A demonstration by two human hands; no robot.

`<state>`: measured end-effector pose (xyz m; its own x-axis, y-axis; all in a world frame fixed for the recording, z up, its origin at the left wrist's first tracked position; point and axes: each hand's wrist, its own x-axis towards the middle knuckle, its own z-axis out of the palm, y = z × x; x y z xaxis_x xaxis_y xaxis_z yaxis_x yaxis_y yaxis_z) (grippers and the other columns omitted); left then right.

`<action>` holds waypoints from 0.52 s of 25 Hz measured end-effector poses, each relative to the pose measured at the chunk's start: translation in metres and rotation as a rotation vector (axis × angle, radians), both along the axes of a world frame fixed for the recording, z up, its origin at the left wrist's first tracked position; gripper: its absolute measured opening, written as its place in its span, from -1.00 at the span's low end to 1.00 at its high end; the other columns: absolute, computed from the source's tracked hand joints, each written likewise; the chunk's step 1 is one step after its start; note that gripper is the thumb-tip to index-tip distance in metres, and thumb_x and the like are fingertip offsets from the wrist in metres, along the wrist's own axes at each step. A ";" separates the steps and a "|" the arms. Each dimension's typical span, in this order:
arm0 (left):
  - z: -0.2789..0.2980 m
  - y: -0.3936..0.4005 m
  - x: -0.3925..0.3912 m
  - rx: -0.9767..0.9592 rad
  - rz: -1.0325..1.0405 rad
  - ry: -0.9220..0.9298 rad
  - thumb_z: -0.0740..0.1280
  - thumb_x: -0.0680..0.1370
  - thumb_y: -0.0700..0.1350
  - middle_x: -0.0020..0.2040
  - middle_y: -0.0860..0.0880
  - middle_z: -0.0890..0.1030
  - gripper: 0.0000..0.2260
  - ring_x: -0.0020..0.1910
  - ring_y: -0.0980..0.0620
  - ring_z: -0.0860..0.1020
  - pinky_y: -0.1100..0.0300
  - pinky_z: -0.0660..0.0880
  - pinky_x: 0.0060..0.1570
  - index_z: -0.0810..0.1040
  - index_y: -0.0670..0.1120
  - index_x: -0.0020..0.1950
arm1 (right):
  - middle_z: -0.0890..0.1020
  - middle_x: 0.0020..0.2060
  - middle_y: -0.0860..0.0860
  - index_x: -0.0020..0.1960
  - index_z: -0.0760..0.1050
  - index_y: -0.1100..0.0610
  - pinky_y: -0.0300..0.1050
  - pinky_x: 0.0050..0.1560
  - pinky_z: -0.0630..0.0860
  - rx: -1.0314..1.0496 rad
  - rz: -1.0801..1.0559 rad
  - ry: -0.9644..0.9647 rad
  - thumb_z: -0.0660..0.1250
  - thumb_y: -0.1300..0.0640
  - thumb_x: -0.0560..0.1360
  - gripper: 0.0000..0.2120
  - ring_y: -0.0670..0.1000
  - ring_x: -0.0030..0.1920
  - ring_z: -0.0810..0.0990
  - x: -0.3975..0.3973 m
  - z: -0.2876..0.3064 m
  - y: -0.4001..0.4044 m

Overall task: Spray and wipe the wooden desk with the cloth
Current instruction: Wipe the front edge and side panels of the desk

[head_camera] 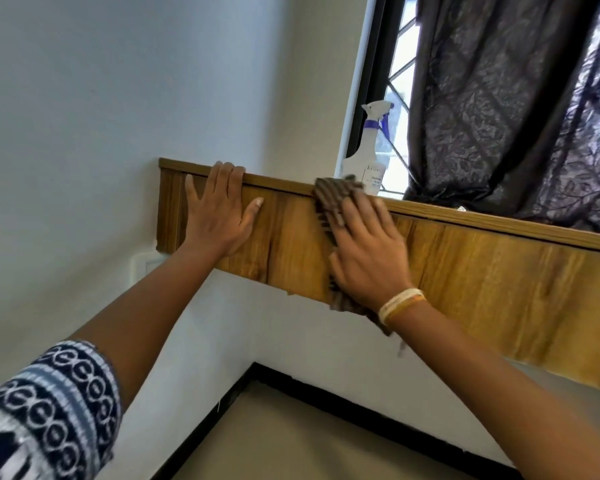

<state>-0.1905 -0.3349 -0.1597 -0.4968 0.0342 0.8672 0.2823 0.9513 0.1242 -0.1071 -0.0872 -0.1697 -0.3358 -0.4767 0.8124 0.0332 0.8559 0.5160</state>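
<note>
The brown wooden counter [482, 282] has bare room to the right. On top, a white spray bottle [366, 157] and a dark leafy curtain [499, 116] stand in the way.

The wooden desk [482, 289] shows a golden-brown grained face under a narrow moulded top edge, running along the white wall. A brown striped cloth [331, 199] lies flat against that face near its middle, its top reaching the edge. A translucent spray bottle [366, 157] with a white-and-blue trigger stands upright on the desk top, just behind the cloth.
</note>
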 end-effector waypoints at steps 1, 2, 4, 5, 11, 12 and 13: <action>0.001 0.006 0.003 0.032 0.010 -0.044 -0.04 0.62 0.24 0.54 -0.18 0.19 -0.37 0.56 -0.15 0.09 -0.36 -0.06 0.44 0.15 -0.17 0.53 | 0.30 0.47 0.26 0.50 0.28 0.23 0.15 0.52 0.03 -0.106 -0.009 0.062 0.24 0.03 0.47 -0.36 0.24 0.51 0.19 0.012 0.001 0.027; 0.003 0.014 0.007 0.050 0.029 -0.083 -0.08 0.61 0.26 0.57 -0.18 0.12 -0.33 0.58 -0.14 0.01 -0.33 -0.14 0.45 0.08 -0.18 0.56 | 0.26 0.49 0.28 0.51 0.25 0.23 0.14 0.52 0.02 -0.223 -0.037 0.112 0.22 0.04 0.49 -0.37 0.25 0.52 0.16 0.025 0.000 0.050; 0.006 0.036 0.019 -0.009 0.025 -0.091 -0.13 0.61 0.29 0.60 -0.18 0.06 -0.30 0.59 -0.11 -0.07 -0.26 -0.20 0.47 0.02 -0.18 0.58 | 0.17 0.52 0.29 0.53 0.21 0.24 0.15 0.53 0.03 -0.403 -0.081 0.194 0.18 0.07 0.51 -0.38 0.28 0.54 0.09 0.045 -0.009 0.079; 0.006 0.052 0.027 -0.065 -0.029 -0.044 -0.12 0.62 0.27 0.59 -0.17 0.07 -0.32 0.59 -0.11 -0.06 -0.23 -0.18 0.48 0.04 -0.18 0.57 | 0.17 0.51 0.30 0.52 0.21 0.26 0.16 0.53 0.04 -0.446 -0.083 0.227 0.19 0.09 0.50 -0.38 0.30 0.53 0.09 0.047 -0.013 0.081; -0.004 0.150 0.062 -0.035 -0.314 0.164 0.09 0.62 0.00 0.46 -0.20 0.35 -0.55 0.54 -0.17 0.19 -0.11 0.08 0.52 0.30 -0.20 0.45 | 0.29 0.48 0.27 0.50 0.30 0.23 0.11 0.53 0.07 -0.306 0.058 0.086 0.23 0.10 0.54 -0.45 0.26 0.51 0.20 0.018 0.005 0.027; -0.006 0.157 0.062 0.005 -0.301 0.178 0.09 0.63 -0.02 0.44 -0.21 0.37 -0.56 0.53 -0.18 0.20 -0.11 0.10 0.51 0.31 -0.21 0.44 | 0.29 0.48 0.25 0.50 0.30 0.22 0.09 0.53 0.10 -0.264 0.045 0.068 0.22 0.08 0.54 -0.45 0.23 0.52 0.21 0.020 0.003 0.034; -0.007 0.161 0.062 0.033 -0.277 0.192 0.09 0.63 -0.02 0.43 -0.22 0.37 -0.57 0.52 -0.20 0.21 -0.11 0.11 0.51 0.32 -0.21 0.44 | 0.28 0.49 0.24 0.50 0.29 0.21 0.08 0.53 0.10 -0.259 0.017 0.065 0.22 0.07 0.53 -0.43 0.22 0.52 0.20 0.028 0.002 0.048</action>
<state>-0.1281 -0.1739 -0.1663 -0.3000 0.1154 0.9469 0.5503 0.8317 0.0730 -0.0792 -0.0390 -0.1682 -0.2722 -0.2556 0.9277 0.0435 0.9598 0.2772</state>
